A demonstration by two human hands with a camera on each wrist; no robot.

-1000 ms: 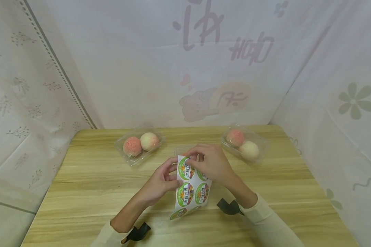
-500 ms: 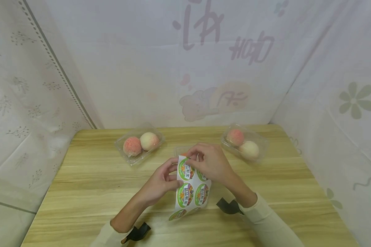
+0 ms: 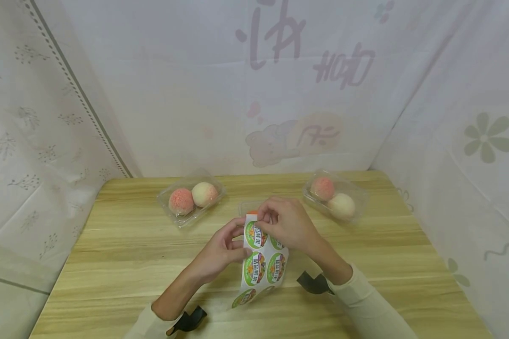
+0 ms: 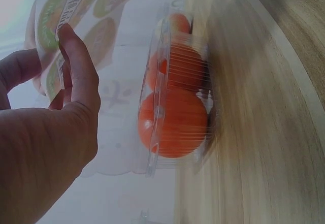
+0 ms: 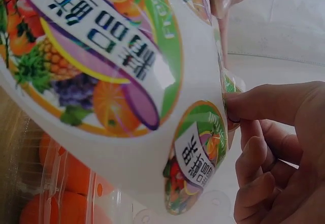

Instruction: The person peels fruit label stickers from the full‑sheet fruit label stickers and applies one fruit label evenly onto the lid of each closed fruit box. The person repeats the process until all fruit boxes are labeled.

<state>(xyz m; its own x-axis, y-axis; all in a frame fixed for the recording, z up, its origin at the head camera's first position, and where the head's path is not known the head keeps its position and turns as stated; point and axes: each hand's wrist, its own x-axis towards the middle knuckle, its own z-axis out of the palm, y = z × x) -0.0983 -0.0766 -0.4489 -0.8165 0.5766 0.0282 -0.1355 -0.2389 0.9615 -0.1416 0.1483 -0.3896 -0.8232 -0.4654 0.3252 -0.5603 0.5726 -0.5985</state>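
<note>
A white sheet of round fruit-label stickers (image 3: 254,268) is held up over the table in the head view. My left hand (image 3: 214,254) grips its left edge, thumb on the printed face and fingers behind. At the upper end, my right hand (image 3: 290,223) pinches a sticker between thumb and index finger. In the right wrist view that sticker (image 5: 233,83) stands partly away from the backing, its far part hidden. Behind the sheet sits a clear plastic box (image 4: 152,155) with orange-red round fruits (image 4: 175,125), mostly covered by my hands in the head view.
Two clear boxes, the left box (image 3: 182,221) and the right box (image 3: 358,197), stand near the table's back edge. Each holds two pink and cream balls. Patterned white cloth (image 3: 174,94) hangs behind and on both sides of the wooden table (image 3: 123,263).
The sheet has slid slightly downward, and its lower end hangs lower and further left. More orange shows above its top edge. Both hands stay almost in place.
</note>
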